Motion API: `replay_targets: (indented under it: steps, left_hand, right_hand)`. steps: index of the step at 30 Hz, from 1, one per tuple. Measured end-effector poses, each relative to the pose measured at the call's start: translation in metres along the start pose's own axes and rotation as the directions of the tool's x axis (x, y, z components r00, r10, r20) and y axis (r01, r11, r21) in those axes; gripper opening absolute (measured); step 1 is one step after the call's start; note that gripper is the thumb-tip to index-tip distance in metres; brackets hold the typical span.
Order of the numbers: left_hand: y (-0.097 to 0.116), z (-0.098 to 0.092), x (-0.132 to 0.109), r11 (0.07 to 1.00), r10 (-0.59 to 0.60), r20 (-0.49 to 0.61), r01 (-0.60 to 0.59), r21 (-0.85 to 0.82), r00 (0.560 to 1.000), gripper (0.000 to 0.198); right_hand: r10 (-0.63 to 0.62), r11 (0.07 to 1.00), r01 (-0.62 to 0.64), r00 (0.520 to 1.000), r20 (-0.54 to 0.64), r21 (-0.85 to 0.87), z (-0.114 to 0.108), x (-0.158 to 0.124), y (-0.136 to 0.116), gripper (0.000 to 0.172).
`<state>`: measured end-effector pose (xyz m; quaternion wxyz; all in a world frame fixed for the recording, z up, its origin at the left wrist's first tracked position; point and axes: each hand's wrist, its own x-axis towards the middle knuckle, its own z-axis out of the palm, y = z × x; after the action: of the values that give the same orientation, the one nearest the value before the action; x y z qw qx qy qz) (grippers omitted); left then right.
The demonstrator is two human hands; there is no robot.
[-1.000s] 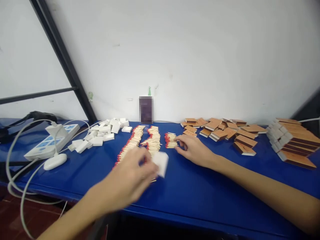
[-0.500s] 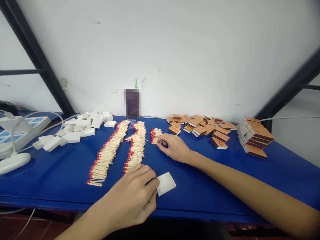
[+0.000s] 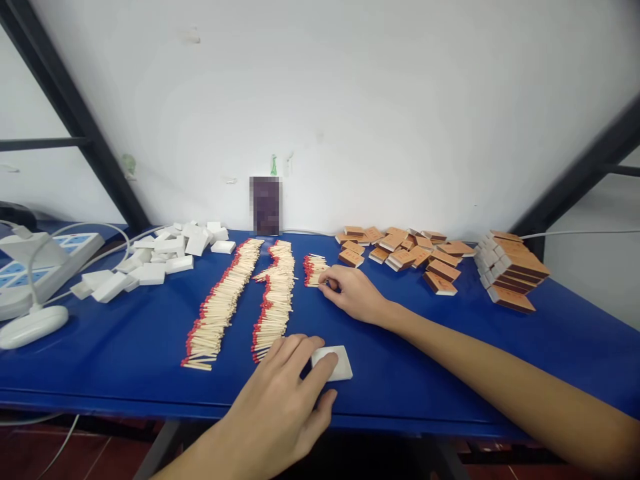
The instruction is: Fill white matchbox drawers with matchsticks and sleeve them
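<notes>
A shallow white matchbox tray lies near the table's front edge. My left hand reaches over it with fingers apart, the index finger resting on the tray and the thumb held clear. Farther back, my right hand pinches thumb and forefinger at the stick ends of a small pile of red-headed matches. Its fingertips partly hide the matches there. Left of that pile run two long rows of matches, a middle row and a left row. My left hand's knuckles are by the near end of the middle row.
White trays are heaped at the back left, beside a power strip and cables. Orange matchboxes lie scattered at the back right, with a stack of matchboxes beyond. A dark pixelated rectangle stands against the wall.
My left hand has opened its fingers and moved slightly right over the tray, which has turned a little. The right hand stays at the small match pile. The view has shifted slightly.
</notes>
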<state>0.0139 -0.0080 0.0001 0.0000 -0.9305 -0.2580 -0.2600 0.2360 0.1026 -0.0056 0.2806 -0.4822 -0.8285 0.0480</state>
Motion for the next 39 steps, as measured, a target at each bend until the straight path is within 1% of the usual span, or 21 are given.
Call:
replay_targets:
  steps: [4,8,12,16,20,23,25,28,32,36,39]
  left_hand:
    - [-0.001,0.003,-0.003,0.998,0.023,-0.034,-0.021,0.052,0.999,0.026]
    - [-0.001,0.002,-0.005,0.989,0.100,-0.074,-0.091,0.116,0.992,0.028]
    - [-0.001,0.003,-0.005,0.980,0.156,-0.061,-0.147,0.132,0.986,0.030]
    - [-0.001,0.003,-0.006,0.979,0.173,-0.066,-0.165,0.121,0.983,0.030]
    - [0.000,0.003,-0.008,0.982,0.155,-0.077,-0.146,0.120,0.985,0.029]
    - [0.000,0.004,-0.009,0.987,0.125,-0.078,-0.115,0.112,0.989,0.028]
    - [0.001,0.004,-0.008,0.992,0.096,-0.105,-0.086,0.092,0.990,0.026]
    - [0.002,0.001,-0.005,0.999,0.035,-0.167,-0.037,-0.007,0.985,0.019]
    - [0.002,-0.002,-0.004,0.987,-0.022,-0.230,-0.015,-0.159,0.973,0.014]
    - [0.000,-0.002,-0.007,0.980,-0.030,-0.255,-0.022,-0.199,0.967,0.014]
    - [0.001,-0.002,-0.007,0.987,-0.027,-0.245,-0.013,-0.159,0.969,0.016]
  right_hand:
    - [0.002,1.000,-0.002,1.000,0.020,-0.004,-0.002,0.000,-0.002,0.010]
    - [-0.017,1.000,0.016,0.999,0.030,0.020,-0.004,0.000,-0.001,0.010]
    - [-0.043,0.998,0.042,0.999,0.018,0.048,-0.004,-0.002,-0.001,0.010]
    - [-0.043,0.999,0.042,0.999,0.011,0.033,-0.004,-0.003,-0.001,0.008]
    - [-0.010,1.000,0.010,0.999,-0.035,-0.007,-0.003,-0.004,0.000,0.013]
    - [-0.023,1.000,0.022,0.999,-0.047,-0.020,-0.002,-0.005,0.001,0.019]
    - [-0.014,1.000,0.013,0.997,-0.074,-0.014,-0.001,-0.005,0.002,0.022]
    - [0.041,0.999,-0.039,0.992,-0.119,0.018,-0.001,-0.004,0.003,0.024]
    - [0.095,0.994,-0.088,0.988,-0.120,0.063,-0.002,-0.001,0.007,0.021]
    - [0.025,0.999,-0.020,0.991,-0.133,0.032,-0.001,-0.001,0.008,0.012]
    - [-0.008,1.000,0.010,0.993,-0.118,0.017,0.000,-0.002,0.009,0.014]
